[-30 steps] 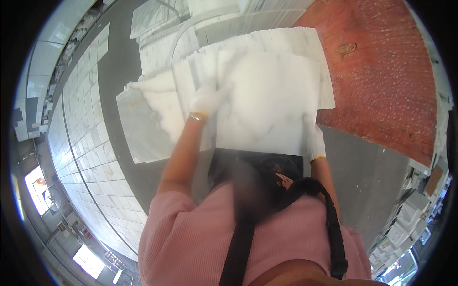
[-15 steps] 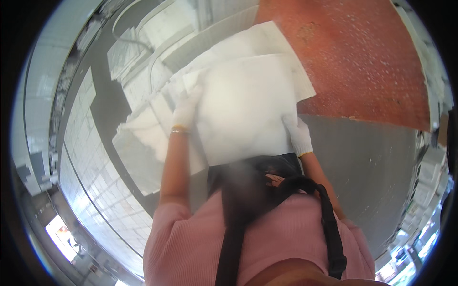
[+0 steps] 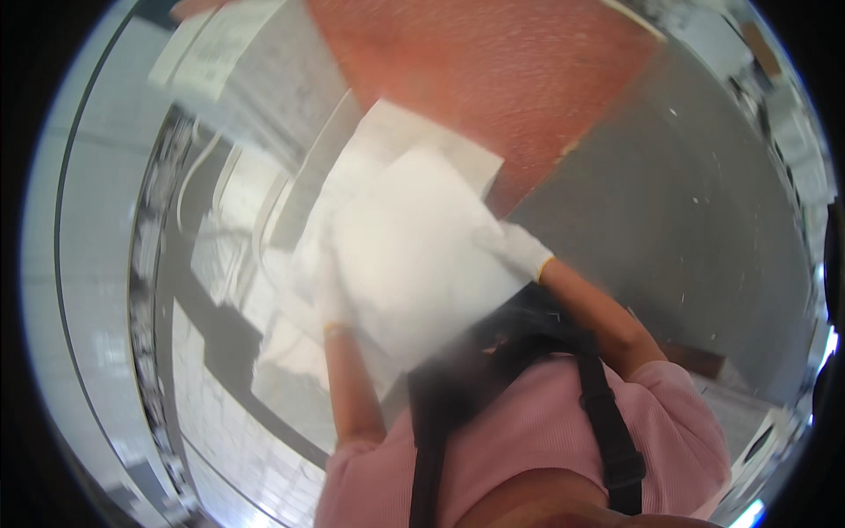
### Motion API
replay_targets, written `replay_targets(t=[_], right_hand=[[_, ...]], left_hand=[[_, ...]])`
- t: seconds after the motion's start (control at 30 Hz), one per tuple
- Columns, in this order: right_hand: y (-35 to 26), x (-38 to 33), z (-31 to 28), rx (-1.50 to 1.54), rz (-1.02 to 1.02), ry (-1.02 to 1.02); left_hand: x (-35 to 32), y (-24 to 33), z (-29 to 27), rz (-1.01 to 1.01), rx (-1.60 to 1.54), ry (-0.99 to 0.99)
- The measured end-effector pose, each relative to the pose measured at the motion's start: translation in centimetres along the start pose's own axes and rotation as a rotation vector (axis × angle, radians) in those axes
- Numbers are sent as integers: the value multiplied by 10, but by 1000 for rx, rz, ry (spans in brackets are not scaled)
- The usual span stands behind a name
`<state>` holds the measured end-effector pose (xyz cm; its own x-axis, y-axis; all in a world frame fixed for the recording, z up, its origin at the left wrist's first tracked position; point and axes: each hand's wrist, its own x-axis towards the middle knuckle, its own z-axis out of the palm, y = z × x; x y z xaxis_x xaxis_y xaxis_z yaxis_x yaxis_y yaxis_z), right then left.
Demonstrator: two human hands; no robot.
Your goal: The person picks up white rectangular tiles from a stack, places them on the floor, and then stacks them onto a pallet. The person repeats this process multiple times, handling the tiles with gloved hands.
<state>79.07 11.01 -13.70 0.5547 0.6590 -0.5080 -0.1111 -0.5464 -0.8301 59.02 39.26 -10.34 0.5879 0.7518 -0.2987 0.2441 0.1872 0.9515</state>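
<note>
A square white sheet or slab (image 3: 414, 255), blurred by motion, spans the space between my hands in front of my body. My left hand (image 3: 333, 286), in a white glove, is at its left edge; the fingers blend into the white and are smeared. At its right edge is my right hand (image 3: 521, 248), also white-gloved, with the fingers closed along the edge and partly over the top face. Beyond the held slab, and partly hidden by it, is another white slab (image 3: 378, 136). Further pale pieces (image 3: 295, 356) lie left of my left forearm.
A speckled red board or surface (image 3: 475, 79) lies ahead, with grey floor (image 3: 695, 194) to the right. At the upper left stands a pale boxy object (image 3: 264, 84), near a curved white tube (image 3: 189, 180). White tiled flooring (image 3: 251, 440) runs along the lower left.
My view has turned, so the red surface sits further left and more grey floor shows on the right. Both hands stay at the slab, which appears tilted and nearer my body.
</note>
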Motion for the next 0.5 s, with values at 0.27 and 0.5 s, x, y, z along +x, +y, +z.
replay_targets(t=[0.27,0.5], right_hand=[[63,-48,-4,50,-133,161],[95,-129,-48,154,-83,216]], left_hand=[[-59,30,22,50,273,213],[-110,35,92,256,130,181]])
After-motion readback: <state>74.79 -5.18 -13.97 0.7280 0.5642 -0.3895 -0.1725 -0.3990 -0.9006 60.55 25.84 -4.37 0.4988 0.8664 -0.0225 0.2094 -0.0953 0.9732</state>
